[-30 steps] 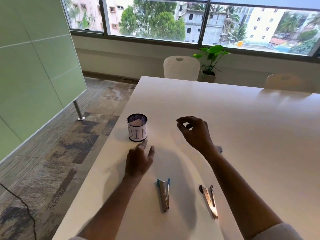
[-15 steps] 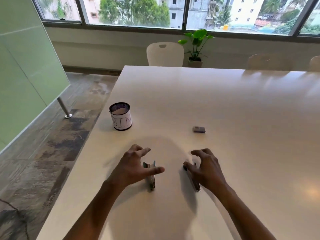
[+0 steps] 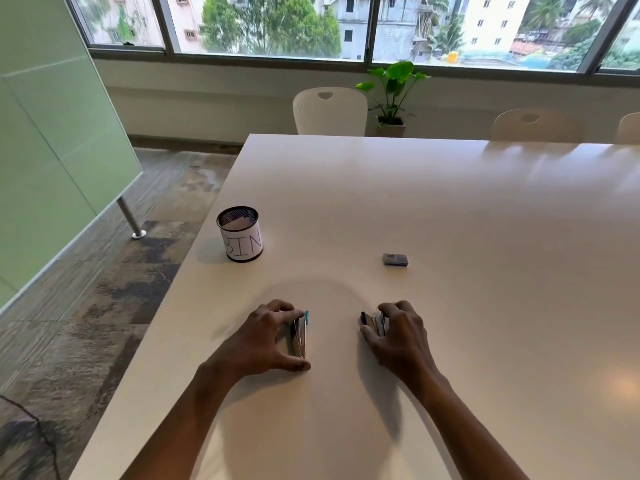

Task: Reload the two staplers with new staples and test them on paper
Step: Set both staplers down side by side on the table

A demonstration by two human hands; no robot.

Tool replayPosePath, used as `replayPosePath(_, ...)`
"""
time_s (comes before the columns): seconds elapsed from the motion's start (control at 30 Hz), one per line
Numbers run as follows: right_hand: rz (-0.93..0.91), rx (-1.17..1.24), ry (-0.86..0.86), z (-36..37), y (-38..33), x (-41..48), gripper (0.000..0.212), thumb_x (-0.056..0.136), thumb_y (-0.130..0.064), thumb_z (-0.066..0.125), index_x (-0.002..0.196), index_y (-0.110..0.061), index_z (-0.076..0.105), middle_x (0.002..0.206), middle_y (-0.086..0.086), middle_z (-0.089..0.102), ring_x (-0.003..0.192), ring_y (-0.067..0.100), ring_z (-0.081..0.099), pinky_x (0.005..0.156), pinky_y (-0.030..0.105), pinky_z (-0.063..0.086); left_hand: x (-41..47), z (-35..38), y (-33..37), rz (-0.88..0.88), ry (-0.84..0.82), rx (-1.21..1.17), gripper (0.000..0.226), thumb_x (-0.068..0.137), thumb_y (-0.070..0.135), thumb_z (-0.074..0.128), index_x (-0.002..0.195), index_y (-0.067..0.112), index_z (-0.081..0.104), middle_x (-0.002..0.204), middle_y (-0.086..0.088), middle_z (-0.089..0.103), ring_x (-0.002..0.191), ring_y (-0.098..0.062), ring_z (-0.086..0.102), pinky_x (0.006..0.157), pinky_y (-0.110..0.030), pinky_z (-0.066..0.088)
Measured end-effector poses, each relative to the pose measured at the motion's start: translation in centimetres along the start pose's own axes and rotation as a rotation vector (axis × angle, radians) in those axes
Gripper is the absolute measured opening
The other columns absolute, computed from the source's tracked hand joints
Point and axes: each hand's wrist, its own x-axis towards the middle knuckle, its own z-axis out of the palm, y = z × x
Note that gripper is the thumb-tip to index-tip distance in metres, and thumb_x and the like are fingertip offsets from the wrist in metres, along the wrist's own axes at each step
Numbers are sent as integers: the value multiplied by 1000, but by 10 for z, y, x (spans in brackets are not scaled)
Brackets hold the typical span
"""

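Both hands are down on the white table (image 3: 450,209), each on one stapler, and both lie nearer the person than the black mesh cup (image 3: 240,233) labelled "BIN". The left hand (image 3: 263,341) is a little right of the cup and well towards the near edge. Its fingers are curled over the far end of the blue-tipped stapler (image 3: 300,336) and its thumb is hooked at the near end, so it grips the stapler lengthwise. That stapler lies on the tabletop with its blue tip pointing away from the person.

Further right of the cup, the right hand (image 3: 401,341) covers most of the black-tipped stapler (image 3: 372,322), gripping it with fingers curled over the top and the thumb against its left side. Only the black front and a strip of metal show. The two staplers lie side by side, apart.

Right of the cup, about level with its base, a small dark grey box (image 3: 395,259) lies flat on the table. It is probably the staple box, though its label is too small to read. White paper scraps sit inside the cup.

Beyond the cup, at the table's far end, stands a white chair (image 3: 329,110), with a potted plant (image 3: 393,95) to its right under the window (image 3: 270,26). Left of the cup, off the table, stands a green glass partition (image 3: 59,133).
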Motion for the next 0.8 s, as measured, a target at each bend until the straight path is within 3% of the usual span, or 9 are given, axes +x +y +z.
replayPosePath(0.1,2,-3,9,3,-4,18,48,84,-38,72,121,-8,64,117,10,57,106,29,60,91,36,49,17,-9,-4,7,-26,-10,102,49,68,85,138,28,55,128,20,49,116,-3,50,90,-17,49)
replayPosePath(0.3,-17,4,32,9,-9,42,48,84,-44,72,112,-6,65,108,10,56,99,32,61,85,34,47,44,-21,-10,-18,-42,-53,100,46,63,89,135,28,59,126,22,52,109,0,55,77,-5,43)
replayPosePath(0.47,-51,39,-90,2,8,43,98,68,-65,78,143,-10,48,136,5,49,120,24,53,102,33,46,44,-20,-15,-18,5,-106,118,41,61,92,144,30,46,135,19,46,105,-1,56,69,-4,46)
replayPosePath(0.53,-102,38,-149,-2,18,40,110,62,-67,81,149,-14,40,143,-1,44,119,18,53,103,32,47,40,-17,-18,-18,30,-132,126,39,62,92,148,30,39,135,18,46,103,-1,57,71,-9,50)
replayPosePath(0.63,-184,72,-226,-9,28,39,116,59,-60,87,152,-15,34,147,-6,40,101,8,58,93,29,53,36,-14,-22,-41,59,-158,127,39,64,91,149,33,36,129,15,51,92,-7,61,75,-13,53)
replayPosePath(0.8,-216,96,-223,-12,30,45,114,56,-58,89,150,-19,39,145,-9,44,95,4,61,83,20,55,38,-11,-27,-54,77,-173,120,43,62,92,148,32,40,123,12,56,84,-9,62,71,-12,53)
